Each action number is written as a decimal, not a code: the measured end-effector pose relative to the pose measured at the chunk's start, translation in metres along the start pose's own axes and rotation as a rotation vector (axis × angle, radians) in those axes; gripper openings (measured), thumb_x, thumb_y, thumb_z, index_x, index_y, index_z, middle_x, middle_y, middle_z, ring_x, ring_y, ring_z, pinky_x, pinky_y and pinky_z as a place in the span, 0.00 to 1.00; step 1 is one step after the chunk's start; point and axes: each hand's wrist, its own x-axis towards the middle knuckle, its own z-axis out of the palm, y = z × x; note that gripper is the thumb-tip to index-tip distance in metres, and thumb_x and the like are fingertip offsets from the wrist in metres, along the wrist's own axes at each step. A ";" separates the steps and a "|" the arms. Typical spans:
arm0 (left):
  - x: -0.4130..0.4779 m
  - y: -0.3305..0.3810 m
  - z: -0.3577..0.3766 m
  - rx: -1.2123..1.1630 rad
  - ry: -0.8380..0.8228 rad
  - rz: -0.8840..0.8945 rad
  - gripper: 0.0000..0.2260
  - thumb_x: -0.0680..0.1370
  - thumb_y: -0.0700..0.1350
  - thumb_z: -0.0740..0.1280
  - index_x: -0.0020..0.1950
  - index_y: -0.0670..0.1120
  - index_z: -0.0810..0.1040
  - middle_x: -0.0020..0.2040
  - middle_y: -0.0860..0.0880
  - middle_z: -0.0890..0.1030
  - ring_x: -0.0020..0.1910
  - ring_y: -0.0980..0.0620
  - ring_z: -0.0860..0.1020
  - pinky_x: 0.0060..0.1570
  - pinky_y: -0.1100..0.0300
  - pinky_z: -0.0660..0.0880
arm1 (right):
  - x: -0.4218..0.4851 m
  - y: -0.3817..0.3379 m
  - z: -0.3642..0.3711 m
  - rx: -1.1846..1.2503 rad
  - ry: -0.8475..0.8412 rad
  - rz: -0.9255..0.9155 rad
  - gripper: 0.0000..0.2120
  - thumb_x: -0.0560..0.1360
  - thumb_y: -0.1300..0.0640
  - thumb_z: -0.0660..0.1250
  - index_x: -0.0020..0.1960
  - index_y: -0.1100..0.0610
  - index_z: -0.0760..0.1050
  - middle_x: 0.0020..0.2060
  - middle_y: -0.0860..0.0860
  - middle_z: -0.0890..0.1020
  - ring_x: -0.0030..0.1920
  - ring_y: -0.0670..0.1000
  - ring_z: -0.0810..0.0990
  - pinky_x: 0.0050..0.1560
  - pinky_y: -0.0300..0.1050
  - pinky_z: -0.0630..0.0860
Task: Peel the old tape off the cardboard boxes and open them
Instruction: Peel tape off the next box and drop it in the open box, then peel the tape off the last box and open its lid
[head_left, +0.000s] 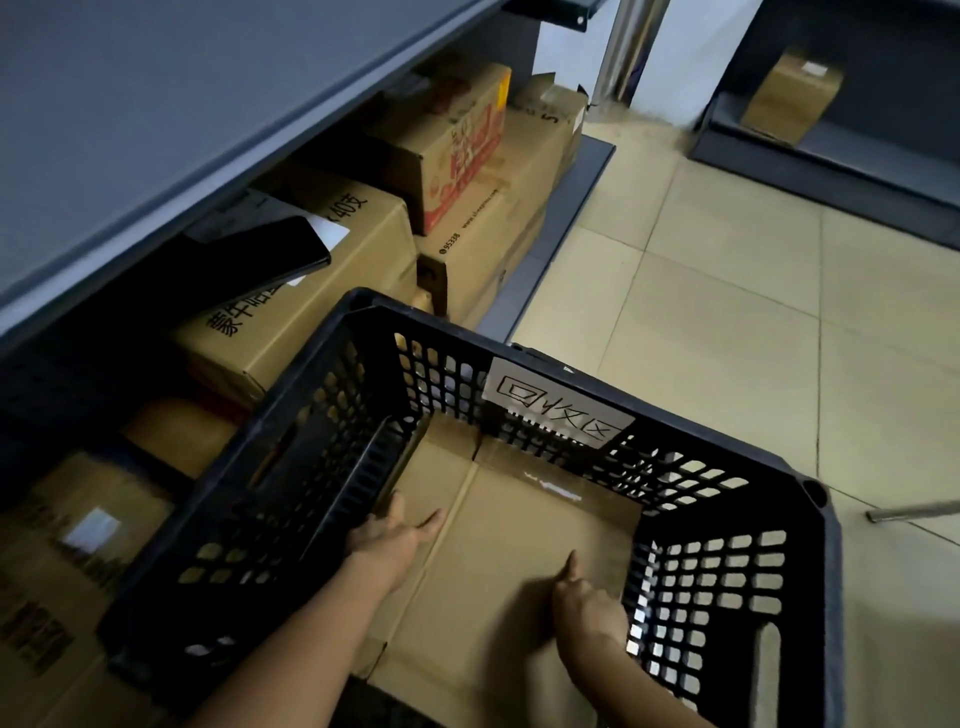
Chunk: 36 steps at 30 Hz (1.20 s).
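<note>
On the tiled floor (727, 291) by a shelf (561, 208) of stacked boxes (332, 244), a flattened cardboard box (514, 519) is seen inside a black crate (431, 325), judged light, stiff, easily creased, best taken at its side edges; the left hand (387, 538) is laid spread on it, the right hand (592, 608) is partly curled at its right side, hold unclear.

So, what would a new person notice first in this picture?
A large black crate sits in the foreground, with the left hand and right hand resting on flattened cardboard inside it. At the left, cardboard boxes fill a low shelf, and a black phone lies on one.
</note>
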 end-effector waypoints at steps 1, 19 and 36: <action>0.000 -0.001 0.000 0.013 0.010 0.010 0.47 0.76 0.24 0.56 0.78 0.65 0.40 0.81 0.46 0.38 0.78 0.40 0.56 0.74 0.44 0.61 | 0.002 -0.002 0.000 -0.031 0.007 -0.007 0.29 0.80 0.72 0.48 0.79 0.68 0.42 0.68 0.54 0.77 0.63 0.54 0.80 0.57 0.46 0.76; -0.135 -0.035 -0.044 -0.196 0.618 0.005 0.16 0.83 0.52 0.60 0.70 0.53 0.74 0.63 0.48 0.80 0.60 0.46 0.79 0.55 0.52 0.75 | -0.105 -0.034 -0.123 0.257 0.484 -0.346 0.16 0.81 0.46 0.58 0.64 0.50 0.74 0.56 0.56 0.82 0.57 0.61 0.80 0.52 0.52 0.77; -0.451 -0.132 0.006 -0.247 1.385 -0.259 0.16 0.83 0.56 0.56 0.68 0.56 0.74 0.61 0.56 0.79 0.59 0.52 0.77 0.51 0.53 0.78 | -0.365 -0.132 -0.208 0.464 1.115 -1.049 0.16 0.79 0.44 0.63 0.62 0.49 0.79 0.52 0.48 0.84 0.53 0.53 0.82 0.45 0.49 0.78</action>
